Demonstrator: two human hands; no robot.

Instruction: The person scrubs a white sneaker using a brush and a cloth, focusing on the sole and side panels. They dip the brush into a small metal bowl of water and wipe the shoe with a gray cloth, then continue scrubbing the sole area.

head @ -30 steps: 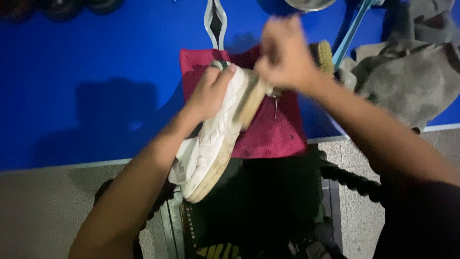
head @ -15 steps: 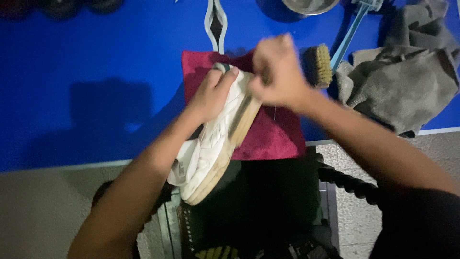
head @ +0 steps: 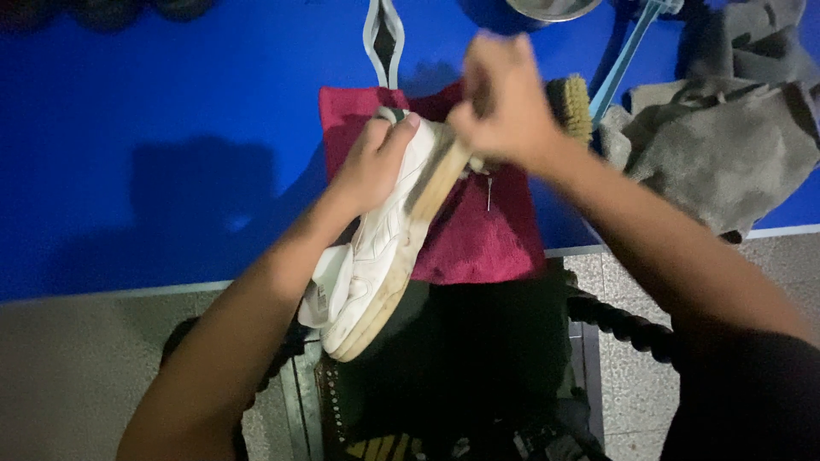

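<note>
At frame centre, the left hand [head: 373,162] clamps the white shoe [head: 380,248] over the red towel [head: 487,230]. The blurred right hand [head: 504,107] is closed at its sole, contents unclear. Firm bracing and short strokes seem best.

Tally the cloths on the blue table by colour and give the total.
Red cloth, under the white shoe: 1
Grey cloth, bunched at the right edge: 1
Total: 2
</note>
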